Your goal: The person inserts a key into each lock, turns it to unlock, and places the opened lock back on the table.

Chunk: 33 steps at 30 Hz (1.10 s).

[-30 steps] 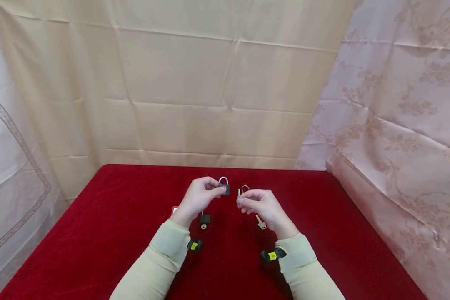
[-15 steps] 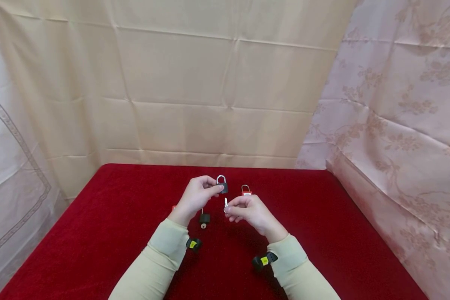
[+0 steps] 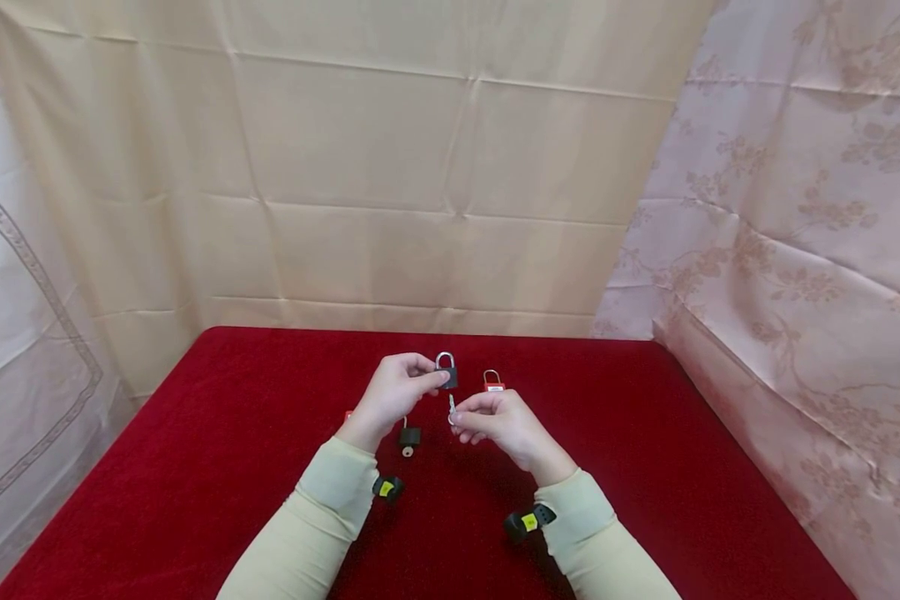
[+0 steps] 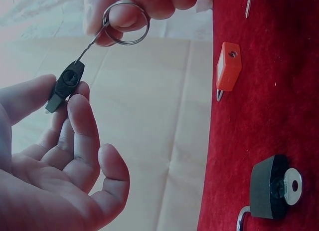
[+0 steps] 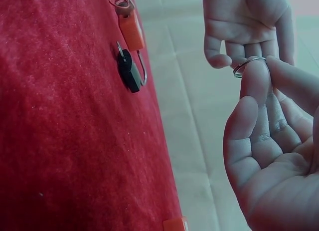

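A pale curtain [image 3: 15, 350] hangs at the far left, and a beige drape [image 3: 420, 167] spans the back, behind a table spread with red cloth [image 3: 217, 433]. On the cloth, at the left, lies a red padlock [image 3: 348, 415], mostly hidden by the wrist in the head view. The left hand [image 3: 393, 387], its sleeve [image 3: 300, 533] a pale yellow-green with a black wrist device [image 3: 388, 488] at the cuff, pinches the body of a black padlock [image 3: 447, 380] between thumb and fingers, above the table, with the shackle upward. Below that hand, a second black padlock [image 3: 409, 437] rests on the cloth, a round-headed key [image 4: 293, 186] in its end. Farther right, a silver key [image 3: 452, 404] points up just beneath the raised padlock; whether its tip touches the padlock is hard to tell. The right hand [image 3: 502, 421] pinches this key at its lower end, along with the metal ring [image 4: 144, 34] on it, in a narrow grip. Just beyond that hand, another red padlock [image 3: 494, 386] sits on the cloth; near it, the left wrist view shows part of a loose key [image 4: 248, 4]. A floral curtain [image 3: 810, 250] closes the right side.
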Each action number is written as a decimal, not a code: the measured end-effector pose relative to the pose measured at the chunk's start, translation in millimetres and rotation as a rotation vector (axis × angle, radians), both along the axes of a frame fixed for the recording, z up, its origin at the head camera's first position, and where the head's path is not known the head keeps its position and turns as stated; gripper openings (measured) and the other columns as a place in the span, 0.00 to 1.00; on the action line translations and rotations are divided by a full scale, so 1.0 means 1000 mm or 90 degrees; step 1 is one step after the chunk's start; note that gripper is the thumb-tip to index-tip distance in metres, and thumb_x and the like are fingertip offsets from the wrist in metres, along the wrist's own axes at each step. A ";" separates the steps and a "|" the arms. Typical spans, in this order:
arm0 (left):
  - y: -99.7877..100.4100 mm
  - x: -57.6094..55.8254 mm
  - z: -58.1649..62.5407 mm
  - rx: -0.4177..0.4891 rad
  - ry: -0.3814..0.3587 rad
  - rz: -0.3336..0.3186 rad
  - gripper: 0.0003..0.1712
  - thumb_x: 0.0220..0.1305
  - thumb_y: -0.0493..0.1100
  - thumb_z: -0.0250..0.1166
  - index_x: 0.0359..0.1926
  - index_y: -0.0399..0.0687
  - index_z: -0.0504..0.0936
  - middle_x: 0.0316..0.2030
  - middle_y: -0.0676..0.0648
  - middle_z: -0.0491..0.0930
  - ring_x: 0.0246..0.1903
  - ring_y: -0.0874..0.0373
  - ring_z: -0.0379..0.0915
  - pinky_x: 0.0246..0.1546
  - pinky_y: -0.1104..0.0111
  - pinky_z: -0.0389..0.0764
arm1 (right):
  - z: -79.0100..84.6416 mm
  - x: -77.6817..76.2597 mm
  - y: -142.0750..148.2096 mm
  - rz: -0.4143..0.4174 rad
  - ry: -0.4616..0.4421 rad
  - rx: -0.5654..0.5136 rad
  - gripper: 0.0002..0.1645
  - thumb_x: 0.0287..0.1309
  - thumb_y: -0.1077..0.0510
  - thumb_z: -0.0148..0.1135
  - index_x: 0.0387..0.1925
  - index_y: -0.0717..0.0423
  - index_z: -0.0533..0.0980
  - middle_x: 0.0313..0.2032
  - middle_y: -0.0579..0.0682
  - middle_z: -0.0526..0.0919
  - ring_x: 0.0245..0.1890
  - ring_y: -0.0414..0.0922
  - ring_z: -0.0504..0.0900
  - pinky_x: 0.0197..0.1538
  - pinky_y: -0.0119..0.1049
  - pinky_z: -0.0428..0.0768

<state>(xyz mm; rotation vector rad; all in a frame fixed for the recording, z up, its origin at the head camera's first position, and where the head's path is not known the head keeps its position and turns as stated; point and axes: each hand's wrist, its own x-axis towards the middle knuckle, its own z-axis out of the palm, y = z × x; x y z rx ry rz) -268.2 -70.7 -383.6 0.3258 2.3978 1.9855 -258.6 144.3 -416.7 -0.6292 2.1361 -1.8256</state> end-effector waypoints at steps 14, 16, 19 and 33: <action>0.003 -0.001 -0.004 -0.001 -0.001 0.000 0.09 0.65 0.42 0.72 0.39 0.40 0.86 0.33 0.38 0.85 0.38 0.40 0.81 0.41 0.61 0.74 | 0.001 -0.001 0.000 -0.010 -0.001 0.002 0.11 0.65 0.63 0.67 0.44 0.69 0.84 0.34 0.58 0.88 0.31 0.48 0.86 0.47 0.60 0.82; 0.003 -0.001 -0.004 -0.001 0.001 0.000 0.09 0.64 0.42 0.72 0.39 0.40 0.86 0.32 0.38 0.85 0.37 0.42 0.82 0.41 0.61 0.74 | 0.000 -0.001 0.000 -0.013 0.000 0.001 0.11 0.65 0.63 0.67 0.44 0.69 0.84 0.34 0.58 0.88 0.31 0.48 0.86 0.47 0.60 0.82; 0.004 0.000 -0.003 -0.001 0.001 0.001 0.09 0.65 0.41 0.72 0.39 0.39 0.86 0.33 0.37 0.85 0.36 0.43 0.82 0.41 0.61 0.74 | 0.001 -0.001 0.000 -0.015 0.001 -0.003 0.11 0.65 0.63 0.67 0.44 0.69 0.84 0.34 0.58 0.88 0.31 0.48 0.86 0.46 0.60 0.82; 0.005 0.002 -0.002 -0.004 0.012 -0.001 0.08 0.65 0.41 0.71 0.38 0.39 0.86 0.30 0.38 0.85 0.36 0.42 0.82 0.42 0.61 0.74 | 0.001 0.000 0.000 -0.024 -0.007 -0.015 0.12 0.65 0.63 0.67 0.45 0.70 0.83 0.35 0.58 0.87 0.31 0.46 0.85 0.46 0.55 0.84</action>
